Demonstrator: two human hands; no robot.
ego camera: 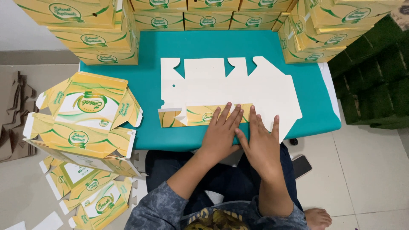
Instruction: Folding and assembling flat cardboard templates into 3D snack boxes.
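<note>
A flat die-cut carton blank (221, 87) lies white side up on the teal table (149, 47). Its near flap (194, 116) is folded over and shows yellow and green print. My left hand (221, 132) lies flat with spread fingers, pressing on that folded flap at its right end. Beside it, touching at the thumb, my right hand (262, 142) presses flat on the white panel near the table's front edge. Neither hand grips anything.
Assembled yellow and green boxes (96, 40) are stacked along the table's back and both sides (332, 30). A pile of flat printed blanks (83, 123) lies on the floor at left. A dark phone (301, 165) rests on the floor at right, green blocks (377, 81) beyond it.
</note>
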